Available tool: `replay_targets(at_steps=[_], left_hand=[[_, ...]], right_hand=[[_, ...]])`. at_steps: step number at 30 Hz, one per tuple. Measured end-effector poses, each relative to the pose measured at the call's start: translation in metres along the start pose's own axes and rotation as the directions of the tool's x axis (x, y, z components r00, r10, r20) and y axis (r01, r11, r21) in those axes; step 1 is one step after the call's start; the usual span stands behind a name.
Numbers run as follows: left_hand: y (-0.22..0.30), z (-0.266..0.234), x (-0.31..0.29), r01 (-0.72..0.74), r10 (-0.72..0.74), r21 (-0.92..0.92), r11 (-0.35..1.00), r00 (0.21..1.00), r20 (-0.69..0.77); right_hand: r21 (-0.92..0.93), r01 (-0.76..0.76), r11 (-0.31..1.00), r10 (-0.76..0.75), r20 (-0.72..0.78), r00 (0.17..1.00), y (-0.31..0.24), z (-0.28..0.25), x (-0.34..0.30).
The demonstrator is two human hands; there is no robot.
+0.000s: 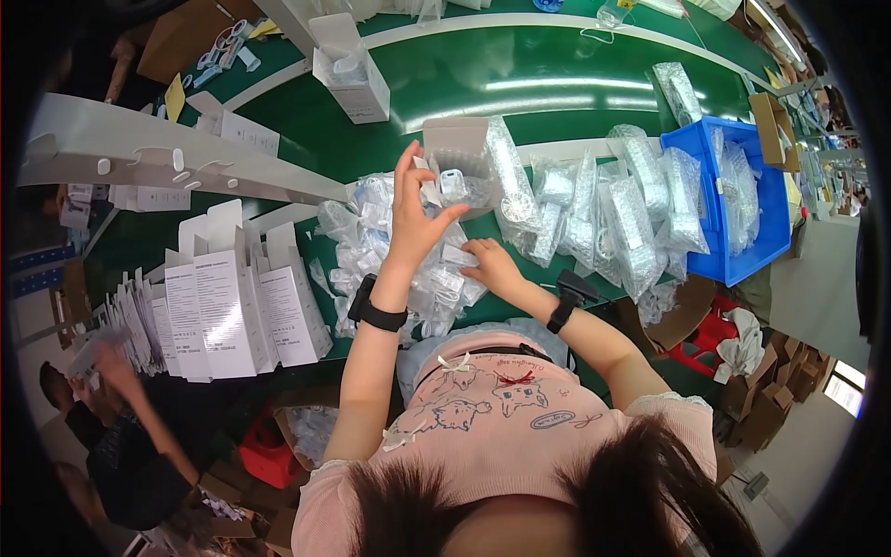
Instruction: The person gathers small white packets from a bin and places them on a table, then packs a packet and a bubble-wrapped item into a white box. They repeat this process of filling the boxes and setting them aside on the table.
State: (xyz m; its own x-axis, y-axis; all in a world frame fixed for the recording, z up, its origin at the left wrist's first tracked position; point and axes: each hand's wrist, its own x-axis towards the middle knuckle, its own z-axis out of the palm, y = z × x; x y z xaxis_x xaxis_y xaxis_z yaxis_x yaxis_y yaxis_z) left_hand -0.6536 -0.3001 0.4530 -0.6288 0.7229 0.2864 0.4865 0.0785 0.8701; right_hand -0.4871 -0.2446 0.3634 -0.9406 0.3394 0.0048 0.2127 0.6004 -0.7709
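Observation:
My left hand [415, 212] is raised over the pile with thumb and fingers spread, beside an open white box [457, 135]. Its fingers are at the box's left flap; whether they press on it I cannot tell. Inside the box sit clear bubble wrap and a small white device [453, 184]. Lower down, my right hand [494, 267] has its fingers bent onto a small white plastic-wrapped packet [458, 255] at the right side of the pile. Many similar small white bagged pieces [436, 295] lie heaped between and under my hands.
Several bubble-wrapped packs [631, 232] lie to the right, next to a blue bin [733, 265]. Upright white printed boxes [209, 311] stand at the left. Another open box [360, 97] stands farther back. A white metal beam [204, 172] crosses the left; a co-worker's arm [139, 399] is beyond.

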Motion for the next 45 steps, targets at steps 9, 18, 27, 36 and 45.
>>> replay_targets(at_steps=[9,18,27,36,45], left_hand=[[0.014,-0.009,0.018,0.150,-0.150,0.218,0.964,0.989,-0.017],[0.009,-0.011,0.026,0.257,-0.235,0.185,0.948,0.963,-0.135],[-0.009,-0.004,0.022,0.164,-0.115,0.193,0.967,0.963,-0.244],[0.054,-0.075,-0.003,0.122,0.079,0.422,0.898,0.900,-0.429],[0.050,-0.225,-0.099,0.481,-0.068,0.830,-0.284,0.853,-0.517]], right_hand=[[0.158,0.344,0.926,-0.318,-0.167,0.933,-0.052,-0.124,0.035],[-0.486,0.619,0.617,-0.534,0.318,0.783,-0.073,-0.126,0.108],[-0.282,0.559,0.779,-0.350,0.545,0.762,-0.063,-0.112,0.141],[-0.366,0.711,0.601,-0.768,-0.018,0.640,-0.042,-0.132,0.096],[0.523,-0.001,0.853,-0.029,0.049,0.998,-0.008,-0.072,0.106]])
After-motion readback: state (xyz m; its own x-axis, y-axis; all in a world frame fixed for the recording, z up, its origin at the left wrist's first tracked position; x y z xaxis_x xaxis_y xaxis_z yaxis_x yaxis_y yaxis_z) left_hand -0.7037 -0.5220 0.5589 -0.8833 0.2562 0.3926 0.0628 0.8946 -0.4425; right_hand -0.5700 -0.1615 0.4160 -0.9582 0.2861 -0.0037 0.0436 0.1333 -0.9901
